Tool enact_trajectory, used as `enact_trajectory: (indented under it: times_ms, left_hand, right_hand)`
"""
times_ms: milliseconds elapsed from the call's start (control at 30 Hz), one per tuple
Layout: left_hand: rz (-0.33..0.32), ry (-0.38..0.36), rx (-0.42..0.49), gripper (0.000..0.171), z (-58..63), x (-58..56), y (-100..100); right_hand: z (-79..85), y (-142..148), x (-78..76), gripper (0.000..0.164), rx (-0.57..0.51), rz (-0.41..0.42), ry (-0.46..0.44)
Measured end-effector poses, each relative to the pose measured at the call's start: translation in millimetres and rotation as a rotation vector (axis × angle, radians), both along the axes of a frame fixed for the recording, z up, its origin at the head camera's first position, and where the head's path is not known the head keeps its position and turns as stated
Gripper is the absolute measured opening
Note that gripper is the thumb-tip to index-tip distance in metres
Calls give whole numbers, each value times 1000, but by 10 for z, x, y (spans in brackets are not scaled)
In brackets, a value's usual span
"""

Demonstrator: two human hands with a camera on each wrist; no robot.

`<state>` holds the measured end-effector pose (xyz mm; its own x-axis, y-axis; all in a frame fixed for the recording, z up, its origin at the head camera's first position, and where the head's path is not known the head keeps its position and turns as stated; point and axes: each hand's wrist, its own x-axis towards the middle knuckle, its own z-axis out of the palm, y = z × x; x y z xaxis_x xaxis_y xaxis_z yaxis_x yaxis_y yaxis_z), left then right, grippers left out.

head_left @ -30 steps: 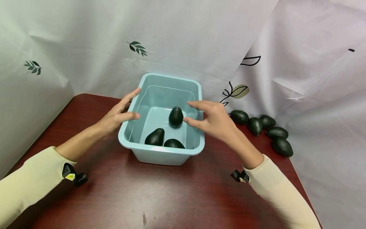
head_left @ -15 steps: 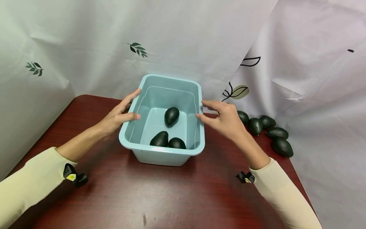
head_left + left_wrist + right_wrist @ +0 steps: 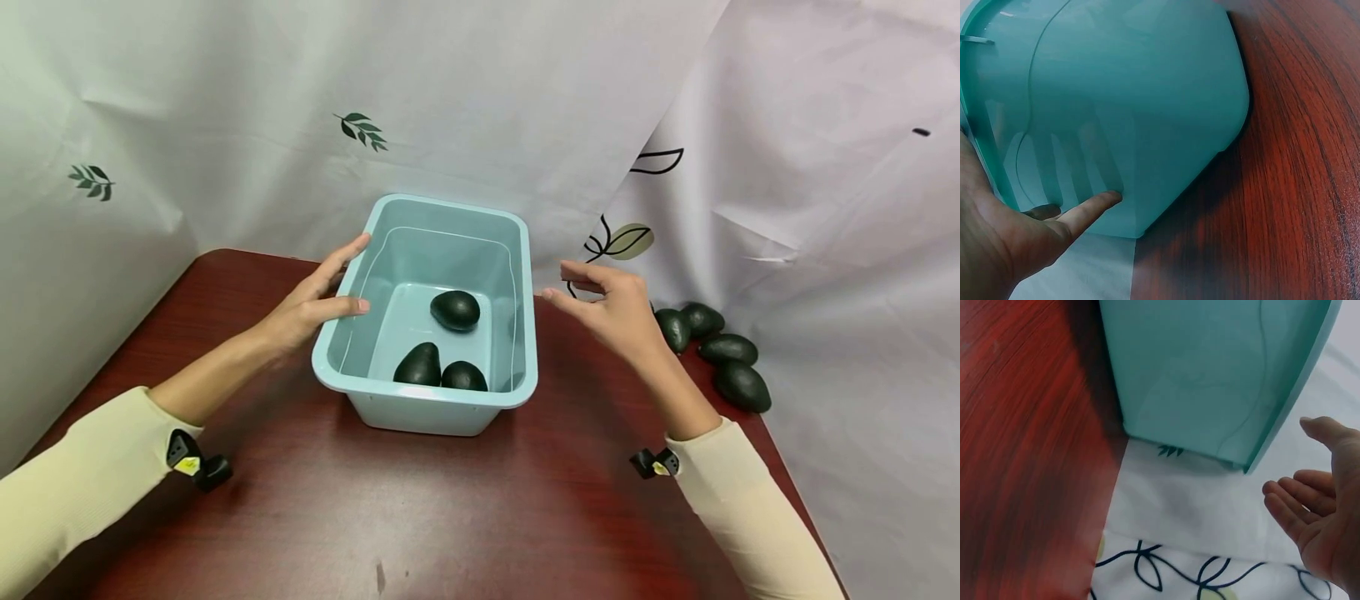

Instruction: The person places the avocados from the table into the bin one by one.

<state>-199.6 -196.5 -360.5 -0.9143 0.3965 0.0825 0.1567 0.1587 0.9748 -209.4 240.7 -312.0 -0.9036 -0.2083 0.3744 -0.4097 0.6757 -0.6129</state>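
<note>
My left hand [image 3: 303, 308] holds the left wall of a light blue plastic bin [image 3: 420, 402], its thumb over the rim and other fingers outside. From the left wrist view, that hand [image 3: 1022, 240] has a fingertip against the bin's outer wall [image 3: 1147, 94]. Inside the bin lie three dark green avocados: one on its side [image 3: 455, 310] mid-floor, a second avocado [image 3: 418, 364] and a third avocado [image 3: 464, 376] by the near wall. Off the right rim, my right hand [image 3: 611, 308] hovers with fingers relaxed and nothing held; the right wrist view shows this hand [image 3: 1329, 506] apart from the bin.
Several more avocados [image 3: 727, 349] lie along the right edge of the dark red wooden table [image 3: 420, 508], partly hidden behind my right hand. White cloth [image 3: 465, 100] with leaf prints hangs behind the bin and down both sides.
My right hand has withdrawn from inside the bin to the right, past the rim. The middle avocado has rolled from upright onto its side, and the near two have shifted slightly. My left hand stays.
</note>
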Motion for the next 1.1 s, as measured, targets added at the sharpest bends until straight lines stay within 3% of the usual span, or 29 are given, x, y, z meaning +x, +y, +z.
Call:
enact_trajectory:
  times_ms: [533, 867, 1100]
  left_hand:
    - [6, -4, -10, 96, -10, -13, -6]
    - [9, -18, 0, 93, 10, 15, -5]
    - [1, -9, 5, 96, -11, -5, -5]
  right_hand:
    - [-103, 358, -160, 49, -41, -146, -11]
    - [-114, 536, -216, 59, -14, -198, -82]
    - [-209, 715, -304, 65, 7, -244, -105]
